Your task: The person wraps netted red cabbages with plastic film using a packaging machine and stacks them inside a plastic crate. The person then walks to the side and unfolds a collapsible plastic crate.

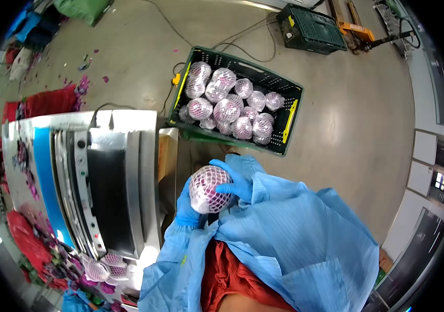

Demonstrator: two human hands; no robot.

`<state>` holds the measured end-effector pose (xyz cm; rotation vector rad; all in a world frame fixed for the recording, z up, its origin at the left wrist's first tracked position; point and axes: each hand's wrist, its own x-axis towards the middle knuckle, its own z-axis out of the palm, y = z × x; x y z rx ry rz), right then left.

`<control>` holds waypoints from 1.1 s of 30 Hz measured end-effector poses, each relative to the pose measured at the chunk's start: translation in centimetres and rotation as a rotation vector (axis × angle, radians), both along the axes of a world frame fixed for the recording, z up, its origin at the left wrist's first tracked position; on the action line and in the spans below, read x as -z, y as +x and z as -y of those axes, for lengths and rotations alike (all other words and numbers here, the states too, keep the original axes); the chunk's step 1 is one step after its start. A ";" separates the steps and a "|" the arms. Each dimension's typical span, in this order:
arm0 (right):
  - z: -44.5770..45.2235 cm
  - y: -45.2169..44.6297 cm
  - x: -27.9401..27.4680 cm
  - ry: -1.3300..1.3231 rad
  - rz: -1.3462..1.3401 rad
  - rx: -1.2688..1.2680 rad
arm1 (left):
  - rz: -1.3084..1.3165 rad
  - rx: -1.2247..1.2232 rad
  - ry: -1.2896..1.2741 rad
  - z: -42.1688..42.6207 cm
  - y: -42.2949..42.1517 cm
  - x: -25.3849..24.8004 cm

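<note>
Between my two blue-gloved hands is a round purple item wrapped in white foam netting [209,189]. My left hand [186,208] supports it from the left and below. Curled over its upper right side are the fingers of my right hand [235,182]. Just beyond my hands stands a dark green crate [293,88] with yellow handle strips, holding several similar netted, wrapped purple items [226,111]. To the left is a metal machine [110,192] with a dark top plate and a control strip, on a steel table [150,120].
A closed green crate [313,31] and an orange pallet jack [357,30] stand at the upper right. Cables cross the floor behind the near crate. Loose foam nets [108,268] and red sacks [22,231] lie at the lower left.
</note>
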<state>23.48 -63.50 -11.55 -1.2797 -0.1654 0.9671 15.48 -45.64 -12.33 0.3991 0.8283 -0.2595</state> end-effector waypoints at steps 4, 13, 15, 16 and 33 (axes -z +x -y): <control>6.6 6.4 6.6 0.053 -0.236 0.180 | 0.010 0.337 0.302 6.3 7.8 8.6; 18.4 19.4 27.9 -0.121 -0.376 0.577 | -0.190 0.292 0.742 17.7 23.5 33.9; 19.7 20.9 32.6 -0.292 -0.261 0.598 | -0.021 0.393 1.028 17.8 25.1 32.8; 19.6 21.7 33.5 -0.323 -0.314 0.653 | 0.047 0.472 1.210 17.5 25.7 31.8; 11.9 28.4 34.4 -0.972 0.721 0.326 | 0.122 0.710 1.681 15.0 23.0 29.1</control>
